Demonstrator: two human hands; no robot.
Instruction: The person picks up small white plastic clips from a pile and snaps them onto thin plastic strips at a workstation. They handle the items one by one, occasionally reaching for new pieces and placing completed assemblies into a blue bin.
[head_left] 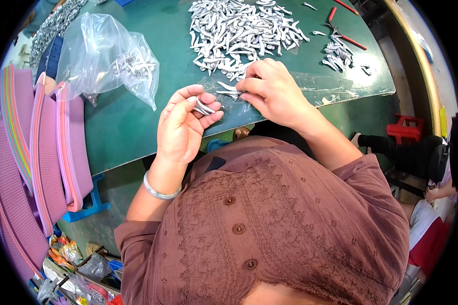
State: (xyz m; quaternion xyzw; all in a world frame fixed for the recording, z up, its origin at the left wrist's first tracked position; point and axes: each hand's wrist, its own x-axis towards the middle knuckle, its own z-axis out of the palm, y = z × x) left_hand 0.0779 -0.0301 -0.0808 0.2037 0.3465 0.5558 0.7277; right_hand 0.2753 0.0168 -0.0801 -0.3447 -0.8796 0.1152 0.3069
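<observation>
Several small curved silvery metal pieces (203,107) lie in my left hand (183,122), its fingers curled round them above the table's near edge. My right hand (275,91) pinches at a couple of similar silvery pieces (229,90) just above the tabletop, to the right of the left hand; its fingertips partly hide what they grip. Just beyond both hands spreads a large pile of the same curved metal pieces (239,35) on the green table (122,137).
A clear plastic bag (94,56) with more metal pieces stands at the left. Red-handled pliers (336,30) lie at the far right beside a small heap of pieces (337,55). Purple baskets (51,152) are stacked left of the table; a red stool (405,129) stands on the right, near another person.
</observation>
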